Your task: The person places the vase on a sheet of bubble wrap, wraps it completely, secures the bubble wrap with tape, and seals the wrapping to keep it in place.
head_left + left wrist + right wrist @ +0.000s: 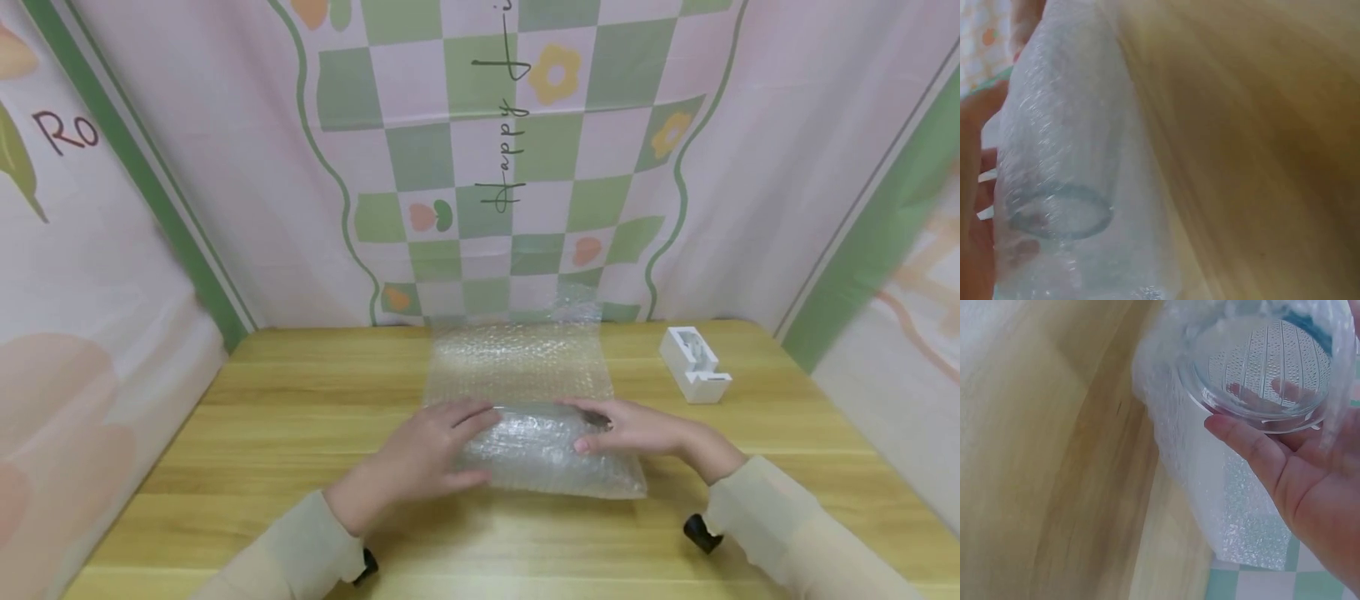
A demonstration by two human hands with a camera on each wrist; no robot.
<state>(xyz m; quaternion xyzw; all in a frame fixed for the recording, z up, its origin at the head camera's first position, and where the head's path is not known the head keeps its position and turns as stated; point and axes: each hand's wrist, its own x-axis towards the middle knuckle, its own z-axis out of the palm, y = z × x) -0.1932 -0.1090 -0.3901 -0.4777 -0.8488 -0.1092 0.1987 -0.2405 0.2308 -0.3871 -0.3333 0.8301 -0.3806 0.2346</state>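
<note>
A clear ribbed glass (1260, 362) lies on its side, rolled up in bubble wrap (532, 450) near the middle of the table. Through the layers, its round end shows as a dim ring in the left wrist view. My left hand (420, 450) grips the left part of the roll, fingers over the top and thumb on the near side. At the other end my right hand (637, 425) holds the roll, its thumb against the glass's exposed circular end and the fingers behind. An unrolled length of bubble wrap (517, 358) runs from the roll toward the back.
A white tape dispenser (690, 367) stands at the back right of the wooden table (300, 392). Behind the table hangs a checked curtain (480, 150), with the far end of the wrap up against it. Black devices (702, 533) sit under both cuffs.
</note>
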